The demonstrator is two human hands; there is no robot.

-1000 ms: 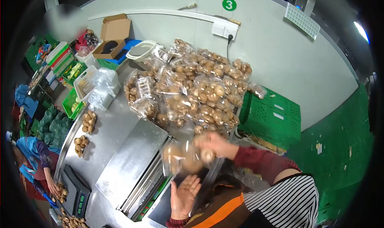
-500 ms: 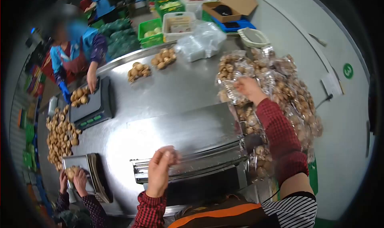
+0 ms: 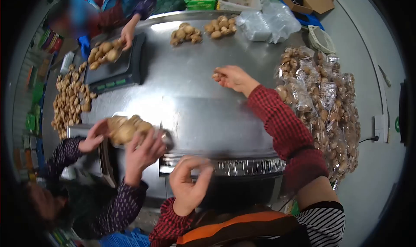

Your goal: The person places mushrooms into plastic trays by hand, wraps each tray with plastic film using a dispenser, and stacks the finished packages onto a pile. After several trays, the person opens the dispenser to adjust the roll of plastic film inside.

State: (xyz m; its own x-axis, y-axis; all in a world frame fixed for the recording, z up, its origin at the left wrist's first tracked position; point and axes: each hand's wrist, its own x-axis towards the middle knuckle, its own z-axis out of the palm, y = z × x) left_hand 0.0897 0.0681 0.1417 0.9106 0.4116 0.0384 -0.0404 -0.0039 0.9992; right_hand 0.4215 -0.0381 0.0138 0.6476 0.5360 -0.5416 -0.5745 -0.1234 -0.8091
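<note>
My right hand [image 3: 234, 79] is stretched out over the middle of the steel table [image 3: 190, 60]. Its fingers are curled together, with a small brownish bit at the tips that I cannot make out. Low in front of my body, my left hand [image 3: 189, 184] is bent into a loose pinch, blurred at the tips; whatever it holds, if anything, is not visible. Just beyond it lies a metal wrapping bar with shiny clear film [image 3: 247, 166]. Left of my left hand, a co-worker's two hands [image 3: 143, 154] hold a tray of mushrooms [image 3: 130, 129] over the table.
Film-wrapped mushroom packs [image 3: 325, 112] are heaped at the right. Two mushroom piles [image 3: 186, 34] and clear plastic trays [image 3: 268, 21] lie at the back. Another person handles mushrooms [image 3: 104, 54] on a scale [image 3: 115, 80]. Loose mushrooms [image 3: 71, 97] cover the left side.
My right hand has moved left, away from the wrapped packs to mid-table. The near co-worker has brought mushrooms from the scale towards my left hand. The view has shifted.
</note>
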